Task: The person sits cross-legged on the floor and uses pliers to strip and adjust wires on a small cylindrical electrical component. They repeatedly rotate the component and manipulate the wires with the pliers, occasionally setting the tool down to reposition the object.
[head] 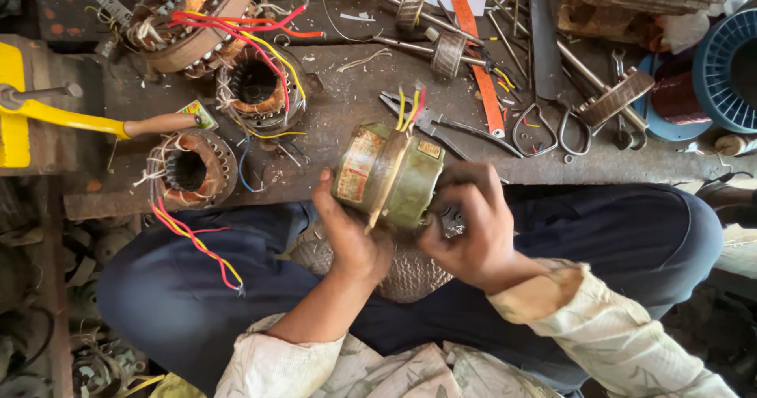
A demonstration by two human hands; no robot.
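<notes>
A person sat with knees apart, seen from above, holding a small green electric motor between both hands over the lap, just below the near edge of a worn metal tabletop. The left hand gripped the motor from about seven o'clock, fingers curled up against its labelled end. The right hand closed on the opposite end from about four o'clock, thumb and fingers wrapped around the casing. The motor's long axis ran roughly from nine to three o'clock, tilted slightly, with its seam standing between the two hands and yellow and red wire leads sticking up at twelve o'clock. Both hands were equally close, each touching it.

On the tabletop at ten o'clock lay three copper-wound stators with coloured wires. At one o'clock lay pliers, an orange strip and loose metal rods. A blue wire spool sat at two o'clock. A yellow-handled tool lay at nine o'clock.
</notes>
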